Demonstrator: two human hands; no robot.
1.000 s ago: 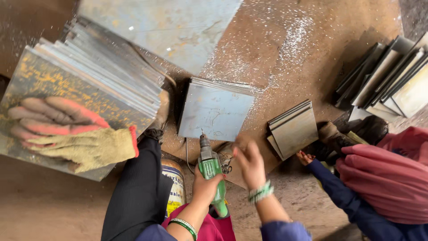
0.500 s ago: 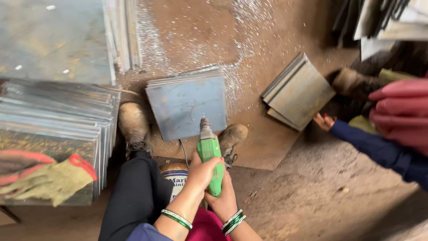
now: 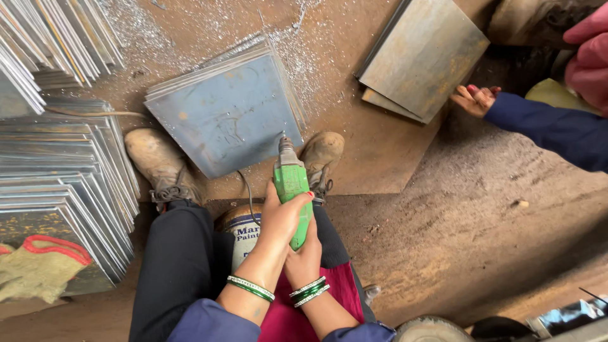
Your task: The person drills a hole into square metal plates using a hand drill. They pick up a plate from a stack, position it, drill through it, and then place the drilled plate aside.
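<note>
We see a green electric drill (image 3: 291, 190), now gripped by both hands: the left hand (image 3: 280, 215) wraps its body, the right hand (image 3: 305, 250) closes around the handle below. A second ago only one hand held it. Its tip now rests at the near edge of a stack of square steel plates (image 3: 225, 111), so drilling looks about to start. The bit is too small to make out. A co-worker's hand (image 3: 474, 98) is by another plate stack (image 3: 424, 57); that person is cut off.
</note>
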